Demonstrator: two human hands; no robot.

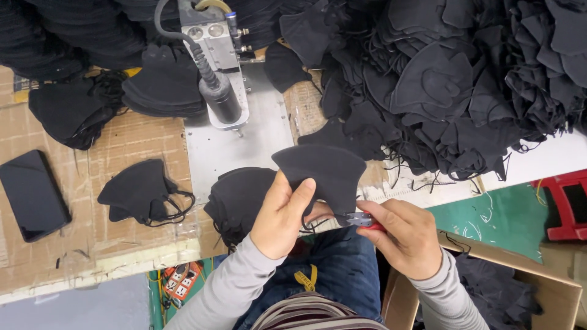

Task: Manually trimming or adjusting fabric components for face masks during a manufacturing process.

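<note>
Between the left thumb and fingers: one black mask (324,174), held up flat above the lap, just ahead of the bench edge. Left hand (282,214) closed on its lower edge, thumb pressed on the near face. Right hand (403,235) wrapped tight around red-handled snips (362,220), blades at the mask's lower right corner, just beside the left fingertips; loose ear-loop cord hangs below them.

Handling, my read: the mask is light, soft, floppy fabric, folds easily, not fragile. Best pinched near the corner being cut so the edge stays taut; a grip farther out would let it droop.

Beyond the fingers: small mask stack (238,198) touching the left wrist side, metal machine head (217,61) on its plate, big mask pile (452,79) far right. Left of it all, cardboard (122,244) with a phone (33,195) and another mask. Under the right forearm, an open carton (550,287).
</note>
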